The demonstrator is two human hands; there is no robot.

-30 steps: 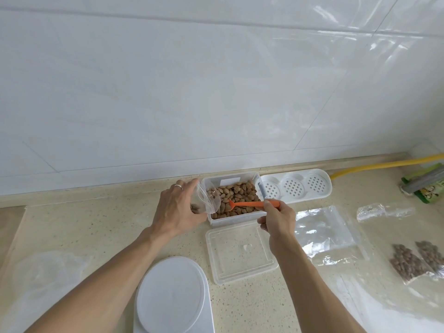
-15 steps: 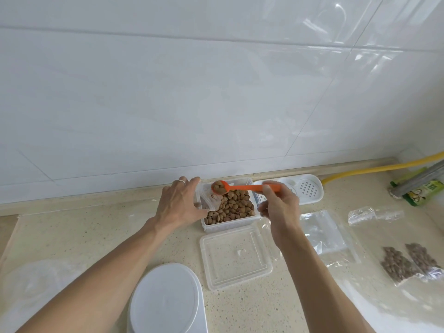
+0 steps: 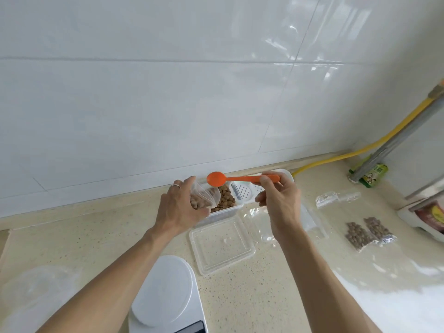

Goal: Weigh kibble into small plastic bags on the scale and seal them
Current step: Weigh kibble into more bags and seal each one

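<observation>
Since half a second before, orange spoon [image 3: 217, 179] emptied above kibble container [image 3: 225, 200]; pinched by right hand [image 3: 280, 203] fingers, small bag [image 3: 204, 197] gripped beside container by curled left hand [image 3: 179, 209], kibble inside; weighing on scale [image 3: 165, 293] still pending.

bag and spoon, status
Left hand holds bag, kibble inside. Right hand pinches spoon, bowl empty, above bag. Scale bare. Nothing in the way.
</observation>
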